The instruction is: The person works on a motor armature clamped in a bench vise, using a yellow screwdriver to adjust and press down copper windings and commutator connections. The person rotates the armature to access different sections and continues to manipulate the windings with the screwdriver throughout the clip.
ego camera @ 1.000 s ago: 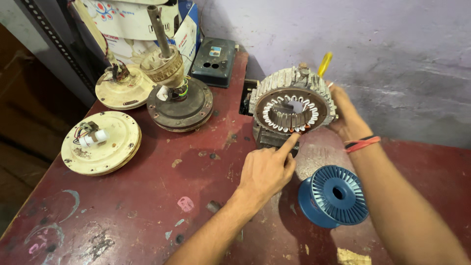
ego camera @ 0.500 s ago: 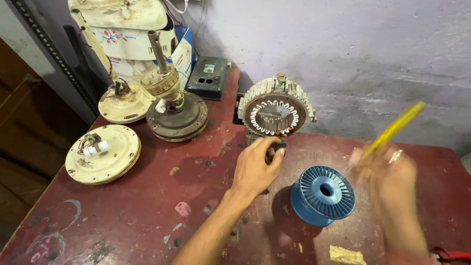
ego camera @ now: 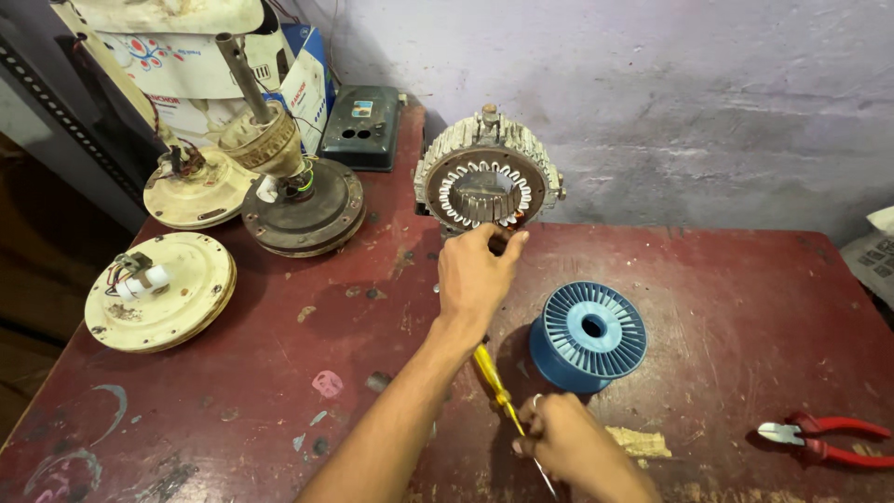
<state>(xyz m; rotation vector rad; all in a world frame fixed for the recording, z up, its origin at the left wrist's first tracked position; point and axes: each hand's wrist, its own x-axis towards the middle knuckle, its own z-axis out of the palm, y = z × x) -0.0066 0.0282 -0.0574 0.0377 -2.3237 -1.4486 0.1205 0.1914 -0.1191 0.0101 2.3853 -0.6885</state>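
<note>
On the red desk (ego camera: 708, 279), the left hand (ego camera: 477, 275) pinched the lower rim of the upright motor stator (ego camera: 486, 186) at the far edge. The right hand (ego camera: 570, 445), near the viewer, gripped a yellow-handled screwdriver (ego camera: 494, 380) just beside the blue spool (ego camera: 589, 333).

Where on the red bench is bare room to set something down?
Bare table: between the blue spool and red pliers; also the front left, below the cream fan cover. Crowded: the back left, around the fan motor and stator.
</note>
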